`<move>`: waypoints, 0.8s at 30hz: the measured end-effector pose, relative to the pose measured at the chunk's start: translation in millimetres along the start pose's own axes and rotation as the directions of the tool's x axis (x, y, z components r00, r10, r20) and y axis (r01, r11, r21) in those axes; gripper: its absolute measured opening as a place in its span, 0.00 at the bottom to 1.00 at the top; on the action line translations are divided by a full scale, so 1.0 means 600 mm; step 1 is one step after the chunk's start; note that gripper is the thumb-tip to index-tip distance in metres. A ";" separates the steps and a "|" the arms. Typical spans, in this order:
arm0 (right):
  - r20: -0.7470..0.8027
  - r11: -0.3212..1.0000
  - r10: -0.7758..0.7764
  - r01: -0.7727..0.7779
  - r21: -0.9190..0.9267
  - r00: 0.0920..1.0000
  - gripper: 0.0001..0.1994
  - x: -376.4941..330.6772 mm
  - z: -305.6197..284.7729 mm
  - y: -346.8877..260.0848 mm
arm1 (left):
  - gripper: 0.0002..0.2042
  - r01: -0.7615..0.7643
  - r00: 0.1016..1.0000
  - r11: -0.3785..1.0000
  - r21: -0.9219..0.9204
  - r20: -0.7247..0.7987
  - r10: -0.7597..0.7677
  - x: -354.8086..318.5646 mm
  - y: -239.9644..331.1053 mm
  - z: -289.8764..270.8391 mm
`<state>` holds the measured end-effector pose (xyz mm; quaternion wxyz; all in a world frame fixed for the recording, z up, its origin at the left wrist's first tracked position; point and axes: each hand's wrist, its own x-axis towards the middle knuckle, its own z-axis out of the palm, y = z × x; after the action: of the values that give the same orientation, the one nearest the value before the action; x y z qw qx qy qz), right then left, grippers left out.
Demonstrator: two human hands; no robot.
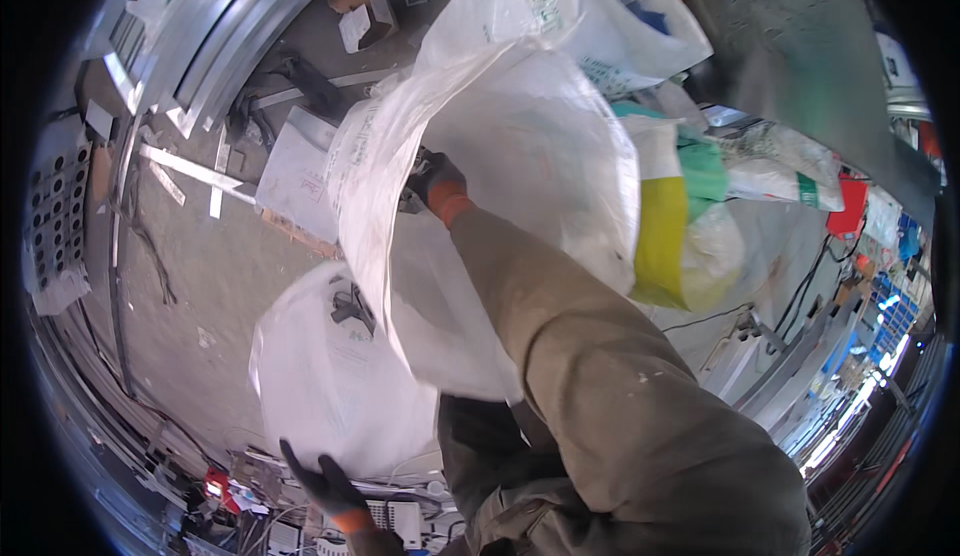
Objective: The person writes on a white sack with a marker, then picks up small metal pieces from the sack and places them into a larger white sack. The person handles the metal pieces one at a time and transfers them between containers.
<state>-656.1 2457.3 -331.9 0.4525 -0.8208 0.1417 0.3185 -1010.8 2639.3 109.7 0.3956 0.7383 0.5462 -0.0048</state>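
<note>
My right hand (pixel 440 178), in a dark glove with an orange cuff, reaches into a wide-mouthed white woven sack (pixel 560 146). Its fingers look curled near the sack's left inner wall, by small dark or metallic bits; what they hold is too small to name. Down at the lower left, my left hand (pixel 328 486) wears a matching glove. Its fingers are spread and hold nothing, just below a second white sack (pixel 340 386). A dark grey metal piece (pixel 350 308) shows at the top of that second sack.
Behind stands another filled white sack (pixel 510 6). Yellow and green sacks (pixel 662 231) lie to the right, beneath a large grey sheet (pixel 800 66). Long metal profiles (pixel 230 26) fill the upper left. A flat white box (pixel 297 171) and loose strips (pixel 195 171) lie on the floor.
</note>
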 end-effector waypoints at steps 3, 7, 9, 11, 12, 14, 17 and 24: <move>0.301 0.793 0.118 -0.272 0.545 0.946 0.25 -0.094 -0.126 -0.088 | 0.37 0.020 0.998 0.992 -0.125 0.069 -0.011 -0.006 0.010 0.016; 0.024 0.712 -0.684 0.675 -0.194 0.729 0.19 -0.289 -0.319 -0.168 | 0.33 0.029 0.993 0.984 -0.176 0.117 -0.008 -0.018 0.020 0.034; 0.330 0.223 -0.107 -0.301 0.927 0.938 0.21 -0.360 -0.376 -0.237 | 0.29 0.059 0.990 0.980 -0.189 0.141 -0.032 -0.020 0.016 0.038; 0.432 0.097 -0.075 -0.425 0.900 0.899 0.18 -0.448 -0.427 -0.292 | 0.26 0.028 0.988 0.984 -0.176 0.153 -0.001 -0.022 0.005 0.037; 0.445 0.068 -0.169 -0.440 0.895 0.879 0.18 -0.488 -0.438 -0.316 | 0.24 0.032 0.989 0.983 -0.183 0.146 -0.005 -0.020 -0.002 0.038; 0.645 -0.059 -0.258 -0.678 0.733 0.719 0.19 -0.544 -0.433 -0.358 | 0.19 0.211 0.968 0.927 -0.311 0.201 -0.153 -0.023 -0.020 0.039; 0.756 0.010 -0.239 -0.777 0.630 0.610 0.20 -0.602 -0.371 -0.389 | 0.13 0.045 0.993 0.991 -0.127 0.113 -0.030 -0.018 -0.039 0.042; 0.880 0.092 -0.188 -0.884 0.459 0.437 0.20 -0.639 -0.206 -0.356 | 0.12 0.026 0.996 0.948 -0.317 0.093 0.003 -0.035 -0.020 0.043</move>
<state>-786.2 2450.4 105.0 0.7348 -0.0297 0.3181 0.5983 -1018.0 2608.2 94.1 0.5340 0.6609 0.5253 0.0468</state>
